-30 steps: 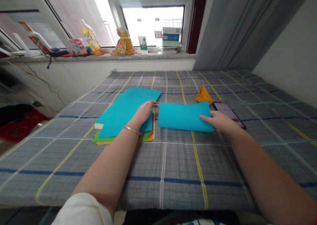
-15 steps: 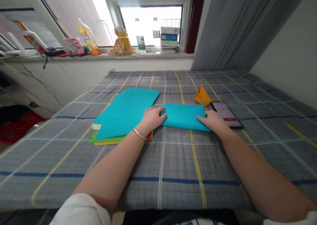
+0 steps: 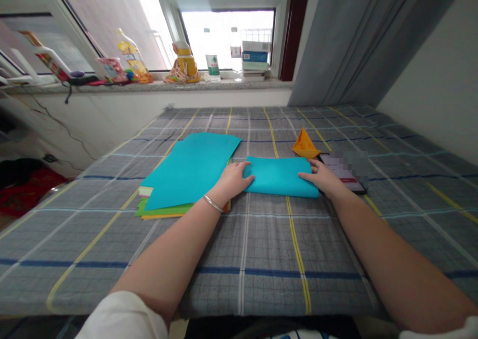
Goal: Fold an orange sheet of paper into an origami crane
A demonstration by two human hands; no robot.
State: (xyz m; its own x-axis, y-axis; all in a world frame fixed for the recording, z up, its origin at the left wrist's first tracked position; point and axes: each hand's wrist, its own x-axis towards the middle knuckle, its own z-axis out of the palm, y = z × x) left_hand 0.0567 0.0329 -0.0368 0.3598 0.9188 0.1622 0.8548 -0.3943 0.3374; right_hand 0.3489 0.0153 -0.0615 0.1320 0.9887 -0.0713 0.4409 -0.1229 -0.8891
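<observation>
A folded sheet of blue paper (image 3: 277,176) lies crosswise on the plaid cloth (image 3: 269,244), its rounded fold along the near side. My left hand (image 3: 235,177) grips its left end, with the thumb on top and the fingers toward the far edge. At the right end my right hand (image 3: 324,177) pinches the sheet between thumb and fingers. Left of it, partly beneath my left hand and wrist, is a stack of coloured paper (image 3: 192,167) with blue on top and green and orange edges showing. Beyond the right hand stands a folded orange paper boat (image 3: 305,144).
A phone (image 3: 349,180) with a lit screen lies by my right hand, partly covered by it. Bottles, a tube and stacked boxes (image 3: 255,56) line the windowsill (image 3: 157,86) beyond the table. A grey curtain (image 3: 347,40) hangs at the back right.
My right hand has shifted slightly, its fingers now curled more over the right end of the folded sheet. The left hand has moved a little to the right. The near fold looks rounder.
</observation>
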